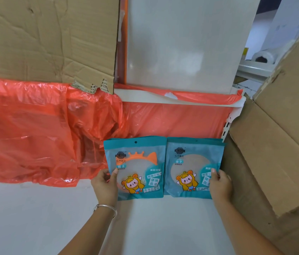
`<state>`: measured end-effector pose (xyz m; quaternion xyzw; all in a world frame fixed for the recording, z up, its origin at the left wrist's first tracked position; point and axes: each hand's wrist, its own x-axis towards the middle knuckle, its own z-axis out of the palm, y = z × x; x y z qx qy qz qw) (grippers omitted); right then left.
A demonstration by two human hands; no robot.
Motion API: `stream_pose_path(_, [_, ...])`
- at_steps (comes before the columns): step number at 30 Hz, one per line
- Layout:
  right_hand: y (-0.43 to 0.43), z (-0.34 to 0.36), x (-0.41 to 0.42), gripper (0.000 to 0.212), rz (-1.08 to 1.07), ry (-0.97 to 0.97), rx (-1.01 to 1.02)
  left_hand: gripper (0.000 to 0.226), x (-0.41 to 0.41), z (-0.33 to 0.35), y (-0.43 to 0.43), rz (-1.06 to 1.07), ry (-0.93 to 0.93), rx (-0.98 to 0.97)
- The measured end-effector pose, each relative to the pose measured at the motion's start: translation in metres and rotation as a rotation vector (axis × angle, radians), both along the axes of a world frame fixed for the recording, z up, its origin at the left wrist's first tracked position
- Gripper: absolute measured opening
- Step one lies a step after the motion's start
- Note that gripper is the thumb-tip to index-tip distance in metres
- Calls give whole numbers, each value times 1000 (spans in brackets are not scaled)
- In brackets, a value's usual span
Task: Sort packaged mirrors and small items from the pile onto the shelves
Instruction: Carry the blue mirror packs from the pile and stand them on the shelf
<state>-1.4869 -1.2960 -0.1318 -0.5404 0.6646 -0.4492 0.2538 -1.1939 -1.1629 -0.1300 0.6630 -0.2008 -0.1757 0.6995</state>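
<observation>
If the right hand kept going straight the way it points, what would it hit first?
The right hand grips the right mirror packet; going on, it would likely press that against the orange plastic sheet behind, though depth is unclear.

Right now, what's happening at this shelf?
A person's left hand grips the left mirror pack by its outer edge, and the right hand grips the right mirror pack the same way. Both teal packs stand upright, side by side, on the white shelf, in front of red plastic sheeting. A cardboard box sits to the right.
</observation>
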Motion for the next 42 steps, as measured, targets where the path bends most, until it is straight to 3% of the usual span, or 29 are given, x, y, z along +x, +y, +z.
stream_pose_path(3, [2,0,0,34,2,-39,11,8,0,1,-1,-36,-30,10])
stream_pose_path(15, [11,1,2,34,-87,-108,-19,37,0,-5,6,-43,-109,57])
stream_pose_path(20, [35,17,30,34,-163,-66,-101,53,6,-2,16,-18,-21,139])
stream_pose_path(28, [80,57,117,42,264,-91,-286,62,13,12,63,83,-13,104])
stream_pose_path(32, [106,58,149,46,457,51,-287,64,26,14,103,151,-7,108])
stream_pose_path(37, [143,53,193,67,661,45,-340,59,51,18,168,296,-23,158])
stream_pose_path(42, [192,46,244,74,853,166,-329,59,83,26,247,452,-41,199])
